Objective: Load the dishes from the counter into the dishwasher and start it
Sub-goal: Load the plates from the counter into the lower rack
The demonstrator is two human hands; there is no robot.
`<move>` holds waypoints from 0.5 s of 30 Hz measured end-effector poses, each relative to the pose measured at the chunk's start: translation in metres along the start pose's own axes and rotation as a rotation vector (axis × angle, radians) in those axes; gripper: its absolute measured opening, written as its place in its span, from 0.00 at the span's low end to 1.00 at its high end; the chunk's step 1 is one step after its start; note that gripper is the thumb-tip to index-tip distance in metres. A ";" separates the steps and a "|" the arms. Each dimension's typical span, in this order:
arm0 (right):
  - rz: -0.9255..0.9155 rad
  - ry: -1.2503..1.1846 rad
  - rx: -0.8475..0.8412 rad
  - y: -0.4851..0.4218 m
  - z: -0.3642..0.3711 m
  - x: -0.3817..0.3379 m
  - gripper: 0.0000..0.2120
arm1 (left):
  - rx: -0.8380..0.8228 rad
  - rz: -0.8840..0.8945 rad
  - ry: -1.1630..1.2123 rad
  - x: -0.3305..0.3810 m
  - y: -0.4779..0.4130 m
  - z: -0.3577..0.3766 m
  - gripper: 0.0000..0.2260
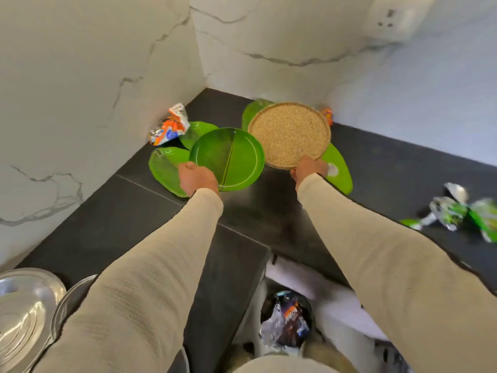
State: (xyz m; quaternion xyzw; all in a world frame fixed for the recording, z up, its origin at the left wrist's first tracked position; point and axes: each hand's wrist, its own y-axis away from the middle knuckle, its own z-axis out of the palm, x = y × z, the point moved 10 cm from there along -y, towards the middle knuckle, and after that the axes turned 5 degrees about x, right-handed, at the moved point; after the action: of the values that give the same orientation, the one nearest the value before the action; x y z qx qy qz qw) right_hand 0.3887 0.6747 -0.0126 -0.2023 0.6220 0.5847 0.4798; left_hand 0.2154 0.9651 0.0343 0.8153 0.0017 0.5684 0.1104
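Counter (pixel 269 211): left hand (pixel 198 178) grips plate (pixel 228 157) (right hand (pixel 309 168), tray (pixel 289 134)).

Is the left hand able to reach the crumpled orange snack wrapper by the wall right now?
Probably not: the left hand grips the round green plate, so it is occupied, though the crumpled orange snack wrapper lies uncovered just beyond.

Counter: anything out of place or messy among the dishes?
Yes. Crumpled snack wrappers lie among the dishes: an orange wrapper against the left wall, green wrappers at the right edge. The leaf-shaped plates lie scattered and overlapping around the round green plate in the left hand and the tan tray in the right hand.
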 end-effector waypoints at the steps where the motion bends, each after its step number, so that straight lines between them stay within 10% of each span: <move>1: -0.028 0.004 0.063 0.006 -0.026 -0.001 0.15 | -0.038 0.016 -0.002 -0.003 0.014 0.002 0.16; 15: -0.036 -0.228 0.606 0.159 -0.436 0.085 0.13 | -0.602 0.274 -0.070 -0.112 0.301 -0.014 0.11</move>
State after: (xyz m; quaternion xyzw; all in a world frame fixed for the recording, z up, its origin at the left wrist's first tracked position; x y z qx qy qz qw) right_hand 0.0639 0.3363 -0.0617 0.0053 0.7064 0.3834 0.5949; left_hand 0.1255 0.6599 -0.0104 0.7578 -0.2797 0.5246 0.2688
